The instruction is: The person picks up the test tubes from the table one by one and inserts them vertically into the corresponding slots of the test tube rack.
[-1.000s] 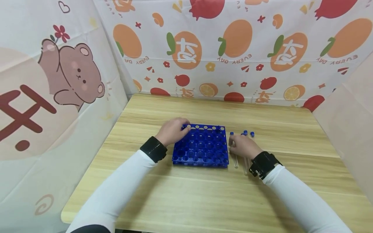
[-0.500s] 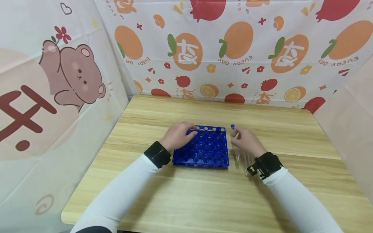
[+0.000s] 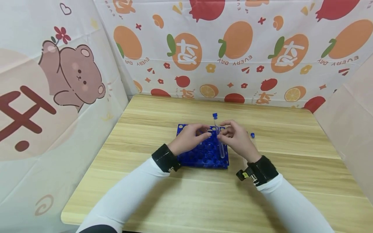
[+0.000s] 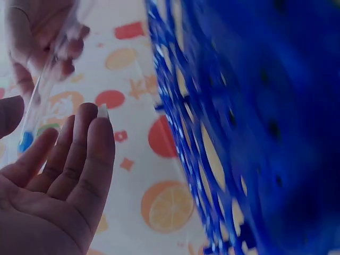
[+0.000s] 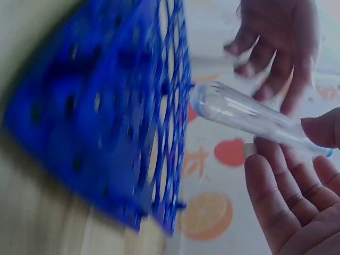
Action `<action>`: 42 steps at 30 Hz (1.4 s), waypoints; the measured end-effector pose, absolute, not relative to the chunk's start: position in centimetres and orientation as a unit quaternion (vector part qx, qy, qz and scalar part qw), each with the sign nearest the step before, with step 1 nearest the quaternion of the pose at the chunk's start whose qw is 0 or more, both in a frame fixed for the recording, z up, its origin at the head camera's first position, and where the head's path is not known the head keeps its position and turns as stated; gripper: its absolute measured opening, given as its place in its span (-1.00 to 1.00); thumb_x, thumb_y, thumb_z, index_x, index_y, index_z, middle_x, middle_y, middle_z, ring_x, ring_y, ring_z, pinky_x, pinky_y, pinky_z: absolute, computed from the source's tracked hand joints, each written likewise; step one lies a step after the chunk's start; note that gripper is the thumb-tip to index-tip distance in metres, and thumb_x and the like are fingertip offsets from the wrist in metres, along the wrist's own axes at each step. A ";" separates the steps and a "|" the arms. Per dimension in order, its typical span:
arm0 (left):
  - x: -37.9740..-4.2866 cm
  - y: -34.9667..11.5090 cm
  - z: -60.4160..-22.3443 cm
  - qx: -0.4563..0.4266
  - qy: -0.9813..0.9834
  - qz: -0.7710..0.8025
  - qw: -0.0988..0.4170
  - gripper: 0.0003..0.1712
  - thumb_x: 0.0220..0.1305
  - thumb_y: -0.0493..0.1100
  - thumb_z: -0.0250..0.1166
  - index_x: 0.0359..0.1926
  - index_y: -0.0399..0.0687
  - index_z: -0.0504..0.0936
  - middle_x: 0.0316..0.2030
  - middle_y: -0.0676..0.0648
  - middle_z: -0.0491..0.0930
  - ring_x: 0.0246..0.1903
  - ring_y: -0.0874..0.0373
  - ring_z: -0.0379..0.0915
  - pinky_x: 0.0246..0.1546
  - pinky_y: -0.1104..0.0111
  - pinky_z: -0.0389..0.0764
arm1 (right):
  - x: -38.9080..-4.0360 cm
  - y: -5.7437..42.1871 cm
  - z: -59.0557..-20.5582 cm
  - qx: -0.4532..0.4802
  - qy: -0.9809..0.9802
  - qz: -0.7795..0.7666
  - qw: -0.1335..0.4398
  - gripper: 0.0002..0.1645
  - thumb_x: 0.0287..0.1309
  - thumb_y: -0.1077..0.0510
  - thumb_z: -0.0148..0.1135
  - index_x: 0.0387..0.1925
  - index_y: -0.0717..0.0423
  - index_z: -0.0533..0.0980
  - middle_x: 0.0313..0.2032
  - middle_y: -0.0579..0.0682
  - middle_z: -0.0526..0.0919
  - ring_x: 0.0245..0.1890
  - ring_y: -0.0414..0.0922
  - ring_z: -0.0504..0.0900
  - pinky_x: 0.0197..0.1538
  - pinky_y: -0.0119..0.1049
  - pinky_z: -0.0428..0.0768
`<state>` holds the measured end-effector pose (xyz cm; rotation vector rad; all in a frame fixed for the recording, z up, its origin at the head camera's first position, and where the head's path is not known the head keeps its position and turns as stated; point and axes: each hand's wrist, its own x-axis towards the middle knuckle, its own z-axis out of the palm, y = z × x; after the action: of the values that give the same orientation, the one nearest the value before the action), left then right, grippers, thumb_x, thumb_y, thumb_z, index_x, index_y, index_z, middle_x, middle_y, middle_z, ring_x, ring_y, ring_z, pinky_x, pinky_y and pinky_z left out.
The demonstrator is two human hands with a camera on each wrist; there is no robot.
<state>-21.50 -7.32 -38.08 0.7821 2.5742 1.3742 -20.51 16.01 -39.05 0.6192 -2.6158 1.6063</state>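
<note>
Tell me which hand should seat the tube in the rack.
Right. The right hand already pinches the tube upright, its rounded end just above the rack. The left hand holds nothing, with straight fingers over the rack's far side, so it seems better placed to steady the rack.

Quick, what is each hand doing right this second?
Left hand: open, fingers straight over the blue rack, holding nothing.
Right hand: pinching a clear test tube with a blue cap, upright above the rack.
</note>
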 end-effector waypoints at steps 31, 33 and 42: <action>-24.7 -11.4 -35.2 0.174 0.698 0.694 -0.024 -0.67 0.39 -0.24 0.22 0.12 -0.26 0.50 -0.16 -0.17 0.57 -0.17 0.04 0.60 -0.19 0.13 0.77 | -17.7 12.3 -42.2 0.216 -0.809 0.545 -0.035 -0.66 0.24 0.21 0.31 0.03 0.20 0.53 -0.32 0.06 0.66 -0.37 -0.06 0.68 -0.33 -0.38 0.69; -25.4 -12.2 -35.3 0.172 0.716 0.675 -0.045 -0.65 0.40 -0.22 0.22 0.14 -0.24 0.50 -0.13 -0.20 0.57 -0.13 -0.01 0.60 -0.18 0.17 0.77 | -17.9 12.7 -43.5 0.221 -0.811 0.540 -0.032 -0.67 0.25 0.16 0.32 0.01 0.19 0.54 -0.34 -0.01 0.65 -0.40 -0.12 0.66 -0.36 -0.37 0.67; -26.8 -13.9 -36.4 0.137 0.758 0.632 -0.081 -0.61 0.37 -0.30 0.22 0.19 -0.28 0.50 -0.02 -0.31 0.56 -0.04 -0.13 0.57 -0.13 0.37 0.74 | -17.2 13.2 -44.2 0.213 -0.806 0.550 -0.046 -0.72 0.25 0.17 0.32 -0.06 0.23 0.56 -0.30 0.01 0.66 -0.35 -0.12 0.66 -0.30 -0.37 0.70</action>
<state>-26.77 -13.85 -36.44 0.4535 2.5130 2.0951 -17.15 13.18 -44.18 0.6899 -2.6106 1.7803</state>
